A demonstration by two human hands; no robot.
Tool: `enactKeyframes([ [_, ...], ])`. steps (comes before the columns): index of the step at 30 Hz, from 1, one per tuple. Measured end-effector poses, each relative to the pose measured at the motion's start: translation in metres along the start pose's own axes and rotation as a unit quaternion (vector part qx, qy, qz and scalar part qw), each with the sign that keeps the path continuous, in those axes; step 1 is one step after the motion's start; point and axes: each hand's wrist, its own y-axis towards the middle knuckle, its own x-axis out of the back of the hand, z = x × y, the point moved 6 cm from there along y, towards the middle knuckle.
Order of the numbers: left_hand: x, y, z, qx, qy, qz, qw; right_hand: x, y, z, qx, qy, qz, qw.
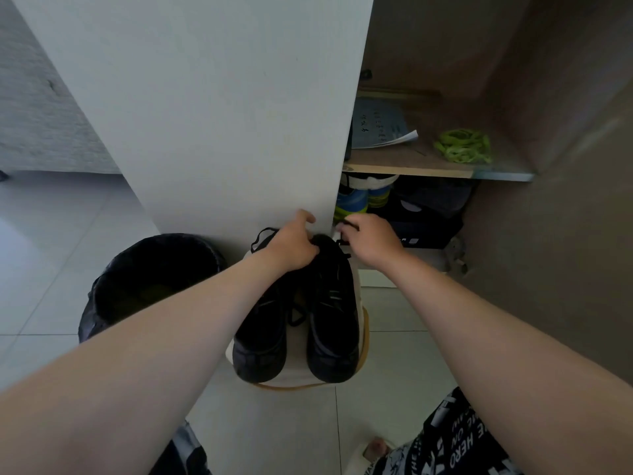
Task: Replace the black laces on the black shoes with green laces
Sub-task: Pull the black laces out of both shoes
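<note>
Fingers of the left hand [291, 245] curl round the heels of the black shoes [330, 330], side by side on a white stool [298, 365], toes pointing at the person. The right hand [371, 240] pinches a black lace [344, 241] there. Green laces [462, 145] lie on the shelf [411, 166], up right.

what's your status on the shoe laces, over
Left hand grips black shoes at far end, right hand pinching black lace. Lace not yet out. Green laces untouched on shelf. No obstruction seen.
</note>
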Motion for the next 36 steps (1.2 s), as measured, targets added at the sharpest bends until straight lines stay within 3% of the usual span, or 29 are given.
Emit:
enactKeyframes([
  [3,-0.01,-0.002,0.004,0.008,0.092,0.105,0.99,0.014,0.0,-0.001,-0.033,0.091,-0.04,0.994],
  [5,-0.011,-0.004,0.003,-0.005,0.151,0.126,0.98,0.015,0.003,-0.004,-0.044,0.106,-0.044,0.992],
  [9,-0.003,-0.005,-0.001,-0.043,0.308,0.097,0.945,0.008,0.003,-0.012,-0.061,-0.016,0.001,0.998],
  [13,0.018,-0.003,-0.009,-0.056,0.31,0.077,0.946,-0.001,-0.001,-0.011,-0.082,-0.163,0.032,0.983],
  [16,0.039,-0.004,-0.016,-0.075,0.273,0.055,0.958,-0.011,-0.001,-0.001,-0.034,-0.178,0.04,0.983],
  [20,0.07,-0.008,-0.022,-0.096,0.248,-0.079,0.961,-0.042,-0.006,0.008,0.018,-0.139,0.17,0.975],
  [21,0.079,-0.009,-0.023,-0.097,0.233,-0.123,0.96,-0.045,-0.006,0.009,0.024,-0.147,0.172,0.974],
  [25,0.096,-0.012,-0.025,-0.163,0.22,-0.258,0.926,-0.034,0.003,0.009,0.03,-0.148,0.075,0.986],
  [29,0.087,-0.025,-0.03,-0.255,0.257,-0.325,0.874,-0.025,0.003,-0.001,-0.02,-0.112,0.054,0.992],
  [30,0.08,-0.028,-0.035,-0.286,0.249,-0.308,0.873,-0.024,0.003,-0.002,-0.024,-0.106,0.054,0.993],
  [32,0.056,-0.025,-0.039,-0.292,0.22,-0.194,0.91,-0.019,0.005,-0.002,-0.046,-0.063,0.037,0.996],
  [34,0.027,-0.016,-0.03,-0.207,0.23,-0.048,0.95,-0.013,0.007,-0.001,-0.08,-0.003,0.007,0.997],
  [36,0.002,-0.011,-0.018,-0.149,0.272,0.037,0.95,-0.008,0.007,0.001,-0.103,0.035,-0.014,0.994],
])
